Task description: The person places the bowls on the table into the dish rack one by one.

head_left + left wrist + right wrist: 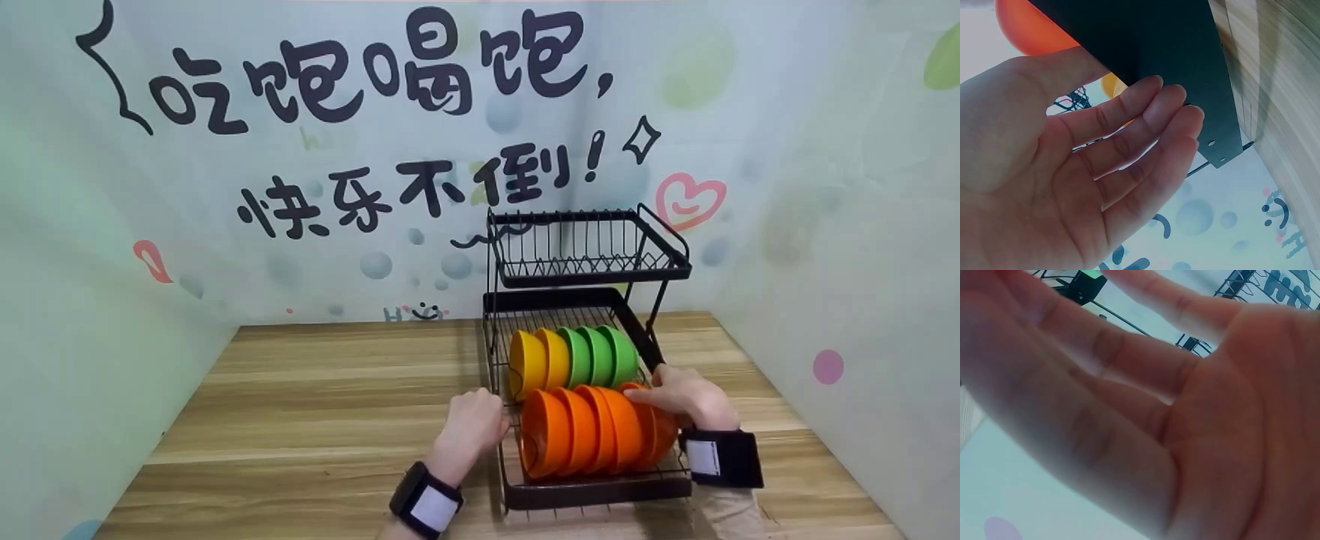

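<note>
Several orange bowls (pixel 553 435) stand on edge in a row at the front of the lower tier of a black two-tier dish rack (pixel 592 493). My right hand (pixel 690 394) holds the rightmost orange bowl, its thumb over the upper rim; the other fingers are mostly hidden in the head view. At the rack's left side, my left hand (pixel 474 424) grips the side rim. The left wrist view shows its fingers along the outer face of the black rim (pixel 1168 50) and its thumb passing over the edge.
Behind the orange row stand two yellow bowls (pixel 529 364) and three green bowls (pixel 621 356), also on edge. Above and behind them is the upper wire tier (pixel 596 279). The rack stands on a wooden table (pixel 315 420) with printed cloth walls (pixel 840 225) around it.
</note>
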Tool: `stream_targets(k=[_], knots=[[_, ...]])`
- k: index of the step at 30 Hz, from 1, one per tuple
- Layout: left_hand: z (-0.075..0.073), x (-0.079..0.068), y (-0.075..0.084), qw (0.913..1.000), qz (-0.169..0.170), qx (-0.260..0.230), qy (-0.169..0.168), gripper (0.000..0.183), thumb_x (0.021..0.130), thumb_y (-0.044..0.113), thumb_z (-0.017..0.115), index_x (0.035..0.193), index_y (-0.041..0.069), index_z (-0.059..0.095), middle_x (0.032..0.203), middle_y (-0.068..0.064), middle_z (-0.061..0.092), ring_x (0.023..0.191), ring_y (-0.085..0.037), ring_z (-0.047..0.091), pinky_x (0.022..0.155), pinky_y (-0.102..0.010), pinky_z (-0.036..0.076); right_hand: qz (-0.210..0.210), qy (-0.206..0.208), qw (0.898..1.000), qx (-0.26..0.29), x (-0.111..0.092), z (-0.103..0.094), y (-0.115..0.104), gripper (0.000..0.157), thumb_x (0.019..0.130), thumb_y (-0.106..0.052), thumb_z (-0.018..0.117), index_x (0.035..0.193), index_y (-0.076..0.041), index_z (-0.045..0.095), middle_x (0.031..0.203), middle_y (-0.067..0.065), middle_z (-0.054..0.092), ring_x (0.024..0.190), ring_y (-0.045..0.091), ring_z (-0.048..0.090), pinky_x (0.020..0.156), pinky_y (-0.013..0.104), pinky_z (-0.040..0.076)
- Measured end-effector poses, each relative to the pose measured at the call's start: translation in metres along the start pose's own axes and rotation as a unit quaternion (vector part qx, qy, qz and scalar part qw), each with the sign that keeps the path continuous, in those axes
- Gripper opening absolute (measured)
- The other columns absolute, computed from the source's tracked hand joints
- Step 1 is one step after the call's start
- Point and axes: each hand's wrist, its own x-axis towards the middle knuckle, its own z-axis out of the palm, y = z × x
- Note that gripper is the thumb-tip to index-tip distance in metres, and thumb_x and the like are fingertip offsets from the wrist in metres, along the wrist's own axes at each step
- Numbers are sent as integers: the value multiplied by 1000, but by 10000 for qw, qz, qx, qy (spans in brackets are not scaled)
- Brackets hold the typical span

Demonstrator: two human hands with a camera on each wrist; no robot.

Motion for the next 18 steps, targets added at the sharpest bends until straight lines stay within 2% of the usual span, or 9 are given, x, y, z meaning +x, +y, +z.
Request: stream_targets(k=[10, 15, 18], knots=[[1, 1, -1, 10000, -14, -41, -34, 22, 77, 27, 70, 75, 4, 70, 76, -10, 67, 67, -26, 65, 56, -38, 53, -199, 133, 9997, -46, 1, 2, -1, 48, 85, -46, 61, 99, -1, 51, 95, 18, 60, 81, 25, 55, 63, 31, 42], [1, 0, -1, 10000, -21, -38, -36, 23, 78, 27, 69, 74, 4, 69, 76, -10, 67, 67, -26, 65, 55, -38, 52, -436, 304, 9985, 135, 2, 3, -7, 59, 87, -51, 58, 115, -1, 50, 114, 29, 60, 94, 34, 59, 74, 44, 50], [1, 0, -1, 10000, -35, -48, -56, 23, 79, 27, 69, 74, 5, 69, 76, -9, 66, 67, -26, 65, 55, -38, 52, -683, 584, 9957, 204, 5, 6, -17, 71, 89, -56, 52, 131, 0, 43, 132, 35, 48, 114, 46, 53, 91, 56, 46]])
